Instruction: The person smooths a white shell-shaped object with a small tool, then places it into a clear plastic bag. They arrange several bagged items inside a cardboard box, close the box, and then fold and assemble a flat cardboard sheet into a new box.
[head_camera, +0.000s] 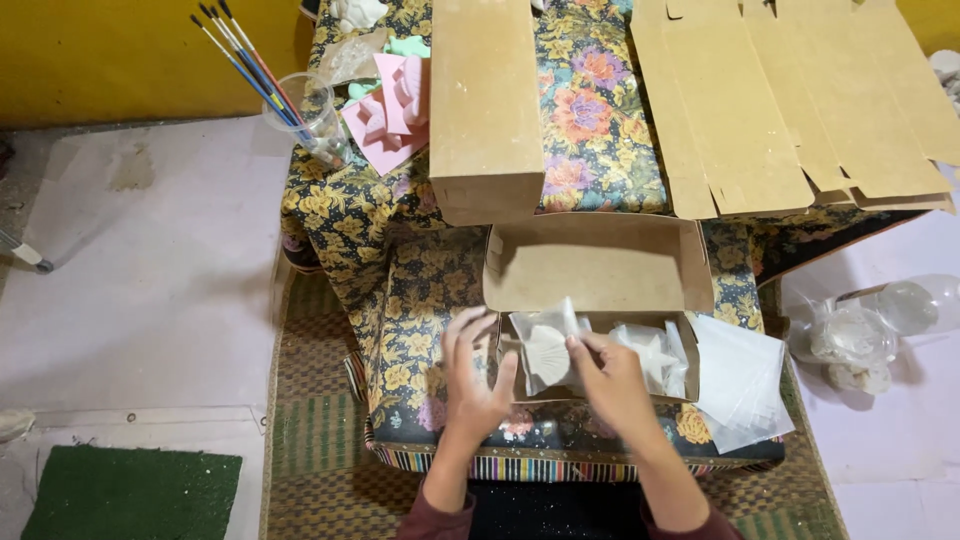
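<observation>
Floral-cloth table (400, 300) fills the head view, woven mat under it, pale floor to 9 o'clock, yellow wall along the top.

I see the open cardboard box (600, 265) at centre with its lid flap tipped back toward 12, so the mouth stays clear for loading. A bagged white star piece (652, 358) already lies inside at the box's 4 o'clock.

Right hand (612, 385) pinches the clear bag with the white shell casting (548, 352) at its edge and holds it upright over the box's front wall. Left hand (472, 372) stands just beside the bag at 9 o'clock, fingers spread and raised, apparently steadying it.

Both forearms come in from 6 o'clock, wrists angled inward.

Also in view:
- spare clear bags (740, 385) at 3 o'clock, within reach
- flat carton blanks (790, 100) at 1 o'clock
- brush cup (305, 110) at 10 o'clock
</observation>
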